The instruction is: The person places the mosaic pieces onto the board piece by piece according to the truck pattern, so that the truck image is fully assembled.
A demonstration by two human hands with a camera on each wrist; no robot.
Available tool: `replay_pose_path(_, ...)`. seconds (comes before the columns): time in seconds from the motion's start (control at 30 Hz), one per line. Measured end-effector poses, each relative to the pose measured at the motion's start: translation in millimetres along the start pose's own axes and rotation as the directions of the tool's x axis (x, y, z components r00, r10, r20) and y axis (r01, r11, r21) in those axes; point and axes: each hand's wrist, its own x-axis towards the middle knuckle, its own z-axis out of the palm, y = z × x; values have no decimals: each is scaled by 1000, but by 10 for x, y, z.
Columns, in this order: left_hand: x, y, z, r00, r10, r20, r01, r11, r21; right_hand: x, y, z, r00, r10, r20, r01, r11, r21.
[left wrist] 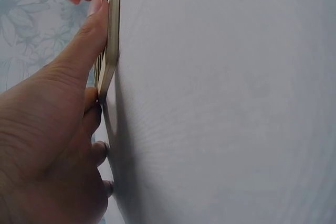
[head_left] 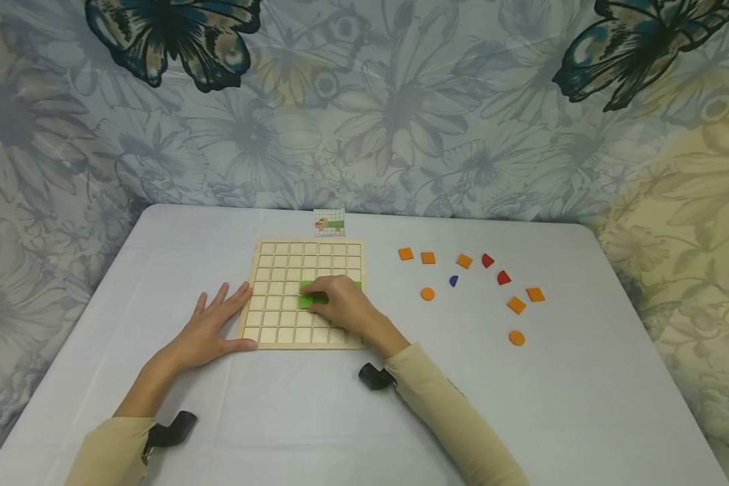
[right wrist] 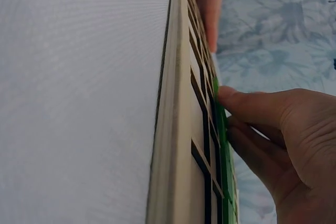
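Note:
A wooden grid board (head_left: 278, 318) lies on the white table. My left hand (head_left: 209, 329) rests at its left side with fingers spread, the thumb on the near-left corner and fingertips along the left edge. My right hand (head_left: 343, 304) reaches over the board, thumb and index finger pinching a green square tile (head_left: 305, 302) at the left end of a green block in the grid. In the right wrist view the thumb tip meets a green piece (right wrist: 216, 86); the hand hides much of the block in the head view. One green tile (head_left: 358, 285) shows at the right edge.
Behind the board lies a small printed card (head_left: 329, 223) with a grid picture. To the right are scattered several orange squares (head_left: 428, 258), two orange circles (head_left: 428, 293), two red quarter-circle pieces (head_left: 503, 277) and a blue half-circle (head_left: 453, 281).

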Motion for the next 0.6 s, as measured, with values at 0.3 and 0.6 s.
replay_pose_path(0.3,-12,28,-23,1000,-4,2,4,1000,-6,19,-27,37,999,-36,0,36,999,-6)
replay_pose_path(0.6,-14,26,-8,1000,-3,-1,3,1000,-5,-20,-39,-28,1000,-12,-12,12,999,38)
